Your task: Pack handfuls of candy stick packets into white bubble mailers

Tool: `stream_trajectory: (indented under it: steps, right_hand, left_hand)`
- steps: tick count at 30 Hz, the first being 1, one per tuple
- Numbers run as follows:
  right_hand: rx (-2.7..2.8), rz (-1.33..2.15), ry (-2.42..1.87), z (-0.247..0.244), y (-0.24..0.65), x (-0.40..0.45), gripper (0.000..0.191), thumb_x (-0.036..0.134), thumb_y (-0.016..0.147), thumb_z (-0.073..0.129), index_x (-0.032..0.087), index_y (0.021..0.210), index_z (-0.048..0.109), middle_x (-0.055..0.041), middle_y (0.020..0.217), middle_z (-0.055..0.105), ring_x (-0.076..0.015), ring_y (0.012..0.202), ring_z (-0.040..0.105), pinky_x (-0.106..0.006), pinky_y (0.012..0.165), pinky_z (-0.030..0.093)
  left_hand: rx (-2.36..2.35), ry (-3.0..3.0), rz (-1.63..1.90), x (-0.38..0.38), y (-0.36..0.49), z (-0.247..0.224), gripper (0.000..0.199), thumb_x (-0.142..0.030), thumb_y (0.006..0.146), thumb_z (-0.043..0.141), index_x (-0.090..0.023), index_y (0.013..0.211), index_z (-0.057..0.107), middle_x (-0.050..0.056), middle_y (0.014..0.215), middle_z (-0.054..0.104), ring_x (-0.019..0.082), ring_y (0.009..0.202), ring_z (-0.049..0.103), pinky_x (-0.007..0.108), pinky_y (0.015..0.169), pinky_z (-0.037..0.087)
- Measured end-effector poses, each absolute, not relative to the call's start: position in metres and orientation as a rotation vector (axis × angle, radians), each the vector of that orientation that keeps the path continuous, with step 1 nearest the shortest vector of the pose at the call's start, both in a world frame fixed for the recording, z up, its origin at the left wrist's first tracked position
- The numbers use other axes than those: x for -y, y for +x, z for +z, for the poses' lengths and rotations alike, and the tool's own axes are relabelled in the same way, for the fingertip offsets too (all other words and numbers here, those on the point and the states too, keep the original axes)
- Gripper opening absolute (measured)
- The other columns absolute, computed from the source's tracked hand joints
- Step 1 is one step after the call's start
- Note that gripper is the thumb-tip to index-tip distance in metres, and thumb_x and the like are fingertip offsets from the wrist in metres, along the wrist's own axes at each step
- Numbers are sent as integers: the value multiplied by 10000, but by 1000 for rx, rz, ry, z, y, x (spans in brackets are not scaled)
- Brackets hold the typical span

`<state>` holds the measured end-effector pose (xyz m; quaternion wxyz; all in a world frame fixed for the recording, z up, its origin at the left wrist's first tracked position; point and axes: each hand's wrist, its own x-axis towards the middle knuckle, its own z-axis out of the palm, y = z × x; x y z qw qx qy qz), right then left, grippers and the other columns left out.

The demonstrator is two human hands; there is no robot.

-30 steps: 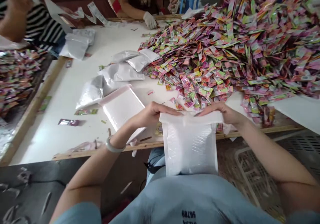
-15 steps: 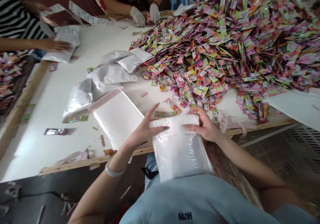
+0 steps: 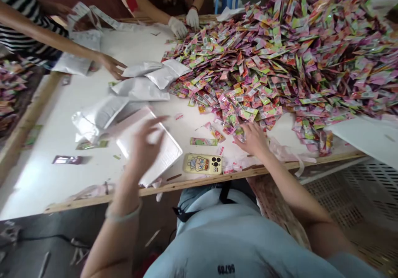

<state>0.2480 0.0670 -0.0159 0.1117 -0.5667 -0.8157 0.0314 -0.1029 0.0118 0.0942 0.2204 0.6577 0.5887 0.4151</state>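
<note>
My left hand [image 3: 148,145], smeared by motion, hovers with fingers apart over a flat white padded mailer [image 3: 155,153] on the table. Nothing shows in its grasp. My right hand [image 3: 253,140] is at the near edge of a large heap of small colourful snack packets [image 3: 267,62], thumb and fingers round a packet there. Between my hands lie a phone in a yellow cartoon case [image 3: 202,163] and a single green-pink packet [image 3: 203,141]. Filled silver-white bags [image 3: 139,89] are grouped left of the heap; the nearest bag [image 3: 104,111] leans beside the mailer.
At left, a co-worker's bare hand [image 3: 112,66] reaches to the filled bags. Across the table are another person's white-gloved hands [image 3: 185,24]. The wooden table edge [image 3: 186,184] runs before me. A plastic crate [image 3: 336,195] stands low at right.
The white mailer held by both hands has left them; a bag now lies differently in the group at left. My left hand swung left. The co-worker's hand moved right, and the phone is uncovered.
</note>
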Motion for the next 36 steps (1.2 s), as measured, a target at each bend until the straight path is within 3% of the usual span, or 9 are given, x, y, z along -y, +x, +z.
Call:
stream_trajectory:
  steps: [4,8,11,13,19,23,27,32,36]
  right_hand:
    - [2482,81,-1671,-15,212,-70,408,278,937,490,102,1293,582,-236,1219,622,-380,1127,541,-467,897,463]
    - [2315,130,-1758,-21,215,-86,549,379,952,532,79,1407,459,-261,1325,563,-383,1178,542,-438,859,491]
    - [2179,174,-1860,-28,216,-95,685,528,895,637,38,1347,481,-277,1258,602,-397,1168,557,-449,887,488]
    - [2201,184,-1906,-31,216,-97,531,445,896,654,59,1247,555,-261,1181,651,-388,1118,584,-443,876,482]
    - [2095,309,-1896,-27,238,-93,122,211,867,557,159,893,664,-135,836,714,-279,813,628,-367,755,470]
    - [1948,500,-1793,-19,235,-60,199,289,887,535,223,711,601,-38,616,617,-222,583,557,-342,609,456]
    - [2141,668,-1510,-14,202,-14,147,209,891,522,220,862,665,-82,823,722,-256,756,673,-383,724,540]
    - [2322,990,-1136,-3,201,-24,268,237,914,571,210,1153,689,-94,1126,723,-220,927,693,-342,785,563]
    - [2454,517,-1491,-3,213,-69,316,231,901,599,151,1194,688,-173,1196,673,-299,1063,633,-395,830,537]
  left_hand:
    - [-1173,2472,203,-52,-36,26,752,-6,718,641,-177,1443,535,156,1598,468,360,1537,328,572,1253,249]
    - [-1171,2662,-139,-78,-18,-4,695,8,690,663,-95,1370,562,243,1413,585,426,1408,462,551,1167,332]
    - [-1355,2461,44,-87,-21,-9,372,-9,755,608,-83,1118,641,243,1174,665,393,1216,582,523,1067,420]
    - [-1440,2314,193,-89,-24,-9,255,-15,790,559,-121,1010,633,214,1103,670,361,1157,598,516,1042,443]
    - [-1465,1518,841,-68,-7,-2,279,-177,959,391,-147,1134,606,28,777,618,158,621,617,340,713,574]
    - [-1259,1008,1019,-37,29,-3,314,-414,890,661,-157,1071,656,-69,572,490,91,473,478,219,497,472]
    - [-1116,801,1077,-21,54,-13,364,-451,711,841,-152,782,645,-34,575,562,91,504,493,204,450,415]
    - [-1151,672,1215,-20,39,-18,351,-435,721,829,-157,865,670,31,771,691,154,714,668,233,604,534]
    - [-1128,577,1278,-20,22,-13,446,-401,643,888,-181,928,624,-10,764,658,148,637,684,281,646,578]
